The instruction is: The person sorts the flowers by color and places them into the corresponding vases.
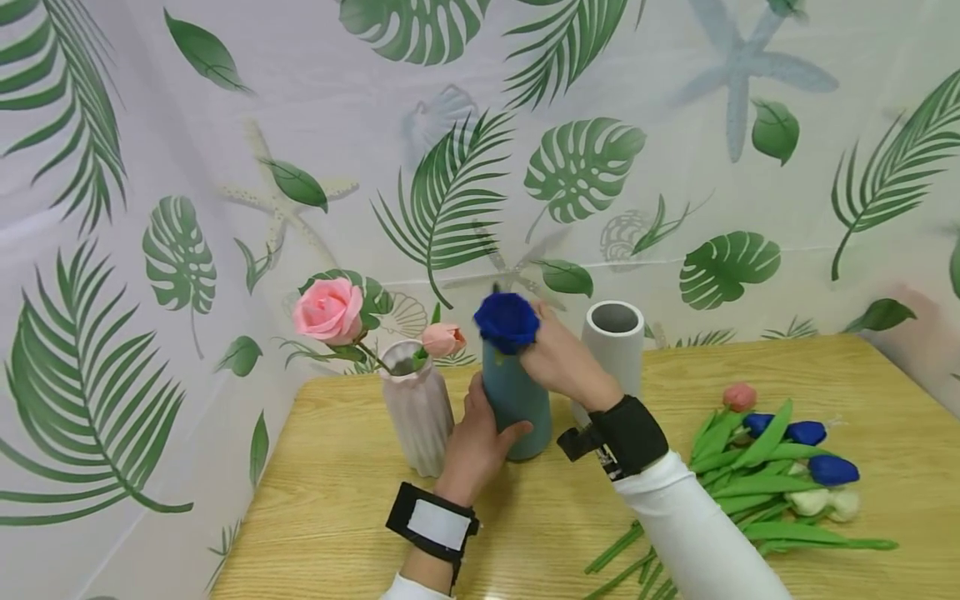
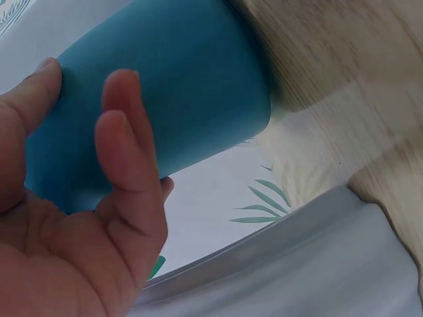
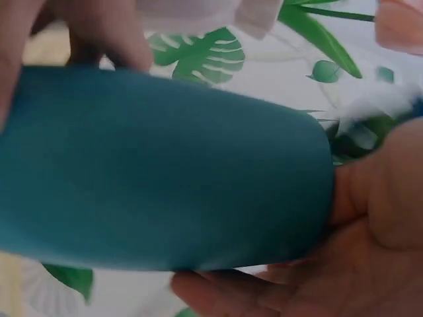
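Note:
Upright on the table is a teal vase (image 1: 517, 408), with a blue rose (image 1: 507, 322) at its mouth. My left hand (image 1: 476, 442) holds the vase low on its side, the thumb across its front. In the left wrist view that left hand (image 2: 86, 218) lies against the teal wall. My right hand (image 1: 566, 354) is at the vase's mouth, just behind the rose, and appears to pinch its stem; the bloom partly covers the fingertips. In the right wrist view some fingers of the right hand (image 3: 357, 244) lie alongside the vase near its rim.
To the left, a pale ribbed vase (image 1: 420, 417) holds a pink rose (image 1: 327, 311) and a pink tulip (image 1: 443, 340). A white vase (image 1: 617, 350) stands behind my right wrist. Several artificial tulips (image 1: 772, 467) with green stems lie on the wooden table (image 1: 322, 517) at right.

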Demonstrator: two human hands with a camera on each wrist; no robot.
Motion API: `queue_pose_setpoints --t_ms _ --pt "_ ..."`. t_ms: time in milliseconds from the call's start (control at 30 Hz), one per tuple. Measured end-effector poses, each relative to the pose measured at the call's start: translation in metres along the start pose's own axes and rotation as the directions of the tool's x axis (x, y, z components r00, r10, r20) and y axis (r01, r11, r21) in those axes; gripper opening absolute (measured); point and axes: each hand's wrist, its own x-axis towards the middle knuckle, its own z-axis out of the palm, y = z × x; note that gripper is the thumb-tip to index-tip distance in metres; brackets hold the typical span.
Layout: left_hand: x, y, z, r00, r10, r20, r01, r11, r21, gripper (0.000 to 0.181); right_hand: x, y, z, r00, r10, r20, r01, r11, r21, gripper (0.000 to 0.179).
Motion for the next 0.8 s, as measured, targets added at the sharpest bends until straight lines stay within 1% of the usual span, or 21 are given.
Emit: queue_pose_setpoints --t_ms 33,67,100,133,200,233,267,333,400,467,567,700,800 --pt "0.001 0.0 0.0 1.0 -0.002 0.0 0.002 1.0 0.002 0.095 -0.001 0.001 -0.001 0.999 0.044 0.032 -0.046 0.995 0.087 0.044" --pt "0.001 0.001 0.0 1.0 -0.003 -0.002 0.003 1.0 0.003 0.095 -0.002 0.003 0.0 0.996 0.081 0.041 -0.086 0.984 0.155 0.051" --pt "0.002 0.001 0.0 1.0 -0.011 0.002 0.011 1.0 0.008 0.096 -0.004 0.004 0.0 0.989 0.137 0.051 -0.145 0.968 0.206 0.055" --pt "0.002 0.002 0.0 1.0 -0.019 0.004 0.019 1.0 0.009 0.096 -0.006 0.005 0.002 0.978 0.203 0.05 -0.209 0.937 0.279 0.057" --pt "0.003 0.004 -0.001 0.999 -0.032 0.007 0.032 0.999 0.012 0.096 -0.01 0.009 0.007 0.97 0.243 0.002 -0.225 0.895 0.386 0.056" --pt "0.004 0.004 -0.001 0.999 -0.041 0.01 0.041 0.999 0.011 0.096 -0.012 0.012 0.009 0.967 0.255 -0.018 -0.224 0.878 0.424 0.055" --pt "0.004 0.005 -0.001 0.999 -0.048 0.014 0.048 0.999 0.013 0.096 -0.015 0.015 0.012 0.963 0.269 -0.035 -0.226 0.867 0.444 0.054" --pt "0.004 0.006 -0.001 0.998 -0.061 0.019 0.061 0.998 0.012 0.095 -0.021 0.021 0.018 0.956 0.29 -0.055 -0.234 0.859 0.456 0.052" --pt "0.004 0.006 -0.001 0.997 -0.076 0.025 0.075 0.997 0.012 0.095 -0.027 0.028 0.025 0.959 0.277 -0.056 -0.23 0.882 0.412 0.051" --pt "0.005 0.007 0.0 0.996 -0.088 0.028 0.087 0.996 0.016 0.095 -0.035 0.033 0.031 0.966 0.256 -0.032 -0.227 0.902 0.366 0.053" --pt "0.004 0.007 0.001 0.994 -0.102 0.031 0.101 0.995 0.02 0.095 -0.046 0.039 0.039 0.98 0.197 0.016 -0.191 0.923 0.335 0.057" --pt "0.001 0.008 0.0 0.995 -0.095 0.032 0.093 0.995 0.039 0.094 -0.065 0.047 0.045 0.985 0.156 0.077 -0.173 0.932 0.319 0.061" --pt "-0.003 0.01 -0.004 0.995 -0.088 0.045 0.084 0.993 0.08 0.087 -0.08 0.053 0.046 0.982 0.15 0.116 -0.178 0.938 0.298 0.057"
